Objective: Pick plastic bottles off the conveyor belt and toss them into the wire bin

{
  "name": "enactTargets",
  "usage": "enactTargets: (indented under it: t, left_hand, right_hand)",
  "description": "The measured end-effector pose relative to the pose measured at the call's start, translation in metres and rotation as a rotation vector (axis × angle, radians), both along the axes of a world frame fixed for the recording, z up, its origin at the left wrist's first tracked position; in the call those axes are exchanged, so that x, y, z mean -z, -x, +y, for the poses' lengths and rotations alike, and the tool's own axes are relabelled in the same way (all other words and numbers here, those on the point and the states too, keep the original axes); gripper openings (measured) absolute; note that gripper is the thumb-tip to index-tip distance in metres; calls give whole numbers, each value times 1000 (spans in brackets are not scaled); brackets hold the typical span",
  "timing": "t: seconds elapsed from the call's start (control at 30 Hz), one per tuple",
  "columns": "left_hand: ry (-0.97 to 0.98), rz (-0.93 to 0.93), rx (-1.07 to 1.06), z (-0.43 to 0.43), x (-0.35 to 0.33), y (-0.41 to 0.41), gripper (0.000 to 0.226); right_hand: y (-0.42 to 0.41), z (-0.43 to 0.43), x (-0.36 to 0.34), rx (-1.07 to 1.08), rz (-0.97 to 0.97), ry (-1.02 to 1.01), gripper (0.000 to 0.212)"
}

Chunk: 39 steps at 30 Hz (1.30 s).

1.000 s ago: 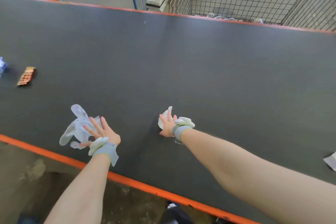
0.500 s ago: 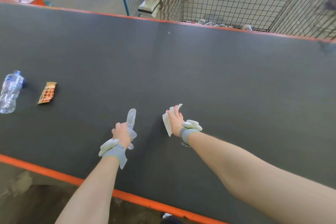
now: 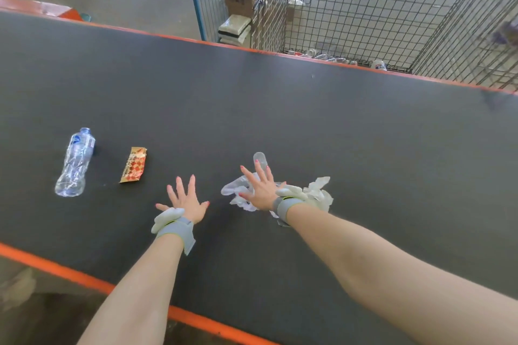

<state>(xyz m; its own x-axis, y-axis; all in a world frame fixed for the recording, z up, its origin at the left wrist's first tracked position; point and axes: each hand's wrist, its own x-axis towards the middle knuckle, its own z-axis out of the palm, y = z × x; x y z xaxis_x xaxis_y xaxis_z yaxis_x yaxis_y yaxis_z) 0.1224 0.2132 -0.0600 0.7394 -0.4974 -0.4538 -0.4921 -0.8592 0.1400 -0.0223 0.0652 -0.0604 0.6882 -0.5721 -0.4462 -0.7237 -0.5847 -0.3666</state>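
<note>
One bottle (image 3: 74, 162) lies on the belt (image 3: 364, 148), far left, on its side, cap pointing away, well apart from both hands. Clear, dented, looks empty: likely light, thin-walled, slick, gives under a squeeze. Best hold is probably round the middle, or the stiffer neck. Wrapper (image 3: 134, 165) lies just to its right. Left hand (image 3: 186, 199) has fingers splayed wide and holds nothing. Right hand (image 3: 260, 187) is likewise spread, over crumpled clear film (image 3: 234, 190); contact unclear. Bin (image 3: 364, 8) stands beyond the far edge, right.
</note>
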Motion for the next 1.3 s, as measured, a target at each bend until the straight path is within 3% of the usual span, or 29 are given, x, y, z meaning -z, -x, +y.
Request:
enactTargets:
  t: [0.13,0.37,0.63,0.87,1.3]
  left_hand:
    - [-54,-70,-132,24,-5,-15,88]
    - [-53,-163,-262,56,-9,-45,103]
    - [101,98,-303,47,10,-56,100]
    - [160,154,-77,-29,7,-14,87]
    - [406,433,-51,-234,-17,57,82]
  right_hand:
    - [-10,13,15,-76,118,29,82]
    - [-23,26,6,-94,77,39,81]
    - [-31,30,4,-114,4,101,77]
    - [3,-8,-2,29,16,82,79]
    - [88,-150,-25,267,24,106,82]
